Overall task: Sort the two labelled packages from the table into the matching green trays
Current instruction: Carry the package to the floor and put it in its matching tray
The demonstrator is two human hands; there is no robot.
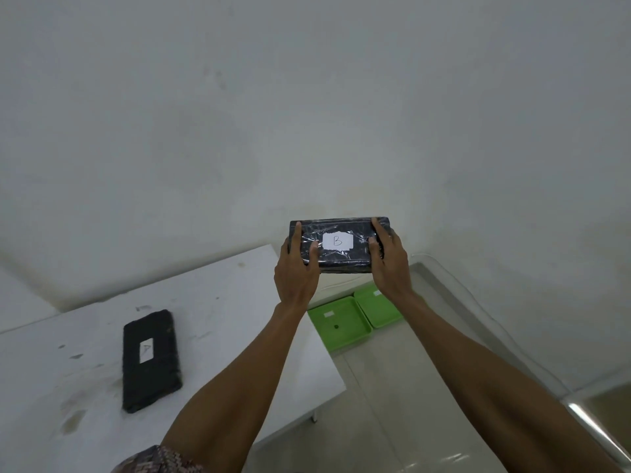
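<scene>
One white, stained table (239, 302) is seen nearest, with a black package (150, 360) lying on it, its white label too blurred to read. Two green trays (341, 322) are set on the pale floor beyond. A second black package (339, 245), plastic-wrapped and labelled B, is gripped at both ends by the left hand (295, 268) and right hand (391, 264), raised before the white wall (307, 114).

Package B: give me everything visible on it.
Package B is a flat black rectangular block wrapped in shiny, crinkled clear film, with a white paper label marked "B" at the centre of its face. It is held in the air, face toward the camera, long side level, in front of the wall. The left hand and right hand grip its two short ends.
</scene>
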